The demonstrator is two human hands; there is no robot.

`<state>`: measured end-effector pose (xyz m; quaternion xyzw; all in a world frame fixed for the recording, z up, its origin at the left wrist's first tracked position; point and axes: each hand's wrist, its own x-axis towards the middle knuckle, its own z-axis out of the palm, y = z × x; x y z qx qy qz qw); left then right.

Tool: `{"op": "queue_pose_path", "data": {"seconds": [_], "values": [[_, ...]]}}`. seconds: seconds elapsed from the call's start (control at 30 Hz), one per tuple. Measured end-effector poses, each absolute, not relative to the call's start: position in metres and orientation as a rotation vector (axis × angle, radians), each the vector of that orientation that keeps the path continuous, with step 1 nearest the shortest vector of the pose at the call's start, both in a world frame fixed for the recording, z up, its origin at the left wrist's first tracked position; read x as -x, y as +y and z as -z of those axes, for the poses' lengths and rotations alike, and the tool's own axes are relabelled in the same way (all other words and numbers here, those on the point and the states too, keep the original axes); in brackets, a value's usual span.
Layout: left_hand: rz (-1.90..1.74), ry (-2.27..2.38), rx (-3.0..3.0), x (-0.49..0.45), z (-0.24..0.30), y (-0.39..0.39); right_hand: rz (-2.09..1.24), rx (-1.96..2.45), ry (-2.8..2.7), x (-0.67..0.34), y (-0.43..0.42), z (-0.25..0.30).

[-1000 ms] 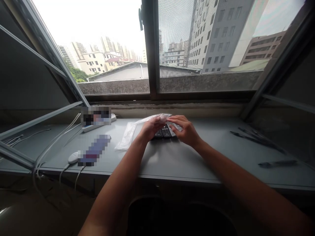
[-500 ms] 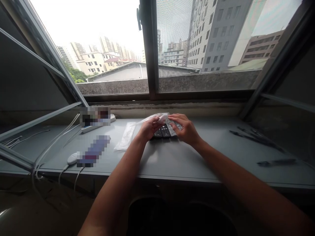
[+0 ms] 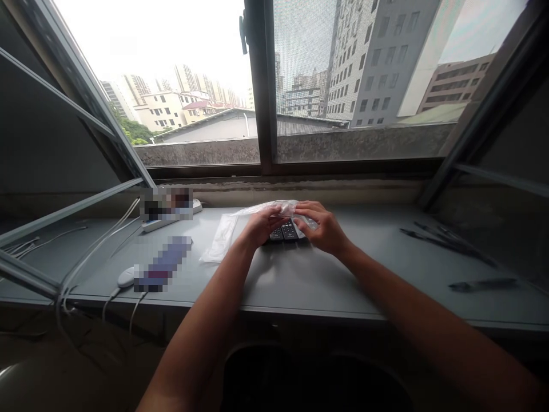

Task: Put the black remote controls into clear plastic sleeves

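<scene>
Between my two hands is a crinkled clear plastic bag (image 3: 286,208), raised over several black remote controls (image 3: 288,230) that lie side by side on the grey desk. My left hand (image 3: 259,226) pinches the bag from the left, its fingers curled at the edge. On the other side, my right hand (image 3: 322,226) has its fingers bent over the bag's right part, thumb underneath. The far ends of the remotes are hidden by plastic and fingers. More clear plastic (image 3: 221,239) spreads flat to the left; whether it is the same bag I cannot tell.
At the left stand a white power strip (image 3: 191,214), a blurred-out bluish object (image 3: 165,263) and a white round device (image 3: 126,277) with cables. Dark pen-like items (image 3: 482,284) lie at the right. The desk's front edge (image 3: 309,312) runs below my forearms; a window rises behind.
Both hands have shifted very slightly, and the plastic between them has changed its folds. The remotes stay in place.
</scene>
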<state>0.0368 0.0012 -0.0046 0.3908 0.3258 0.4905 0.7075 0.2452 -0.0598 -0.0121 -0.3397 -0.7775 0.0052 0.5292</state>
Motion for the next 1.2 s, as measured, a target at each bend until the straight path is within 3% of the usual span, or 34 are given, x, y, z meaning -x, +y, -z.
{"op": "queue_pose_path", "data": {"seconds": [0.63,0.83,1.07,1.2], "values": [[-1.047,0.714,-0.832,-0.039,-0.004,-0.006,-0.151,0.78,-2.006,-0.245,-0.06,0.015],[-1.282,0.784,-0.639,-0.034,-0.005,0.002,-0.153,0.794,-2.002,-0.246,-0.062,0.012],[-1.192,0.732,-0.739,-0.034,-0.004,0.0,-0.203,0.773,-2.117,-0.246,-0.061,0.019],[-1.32,0.749,-0.647,-0.029,-0.002,0.006,-0.226,0.793,-2.127,-0.248,-0.061,0.02]]}}
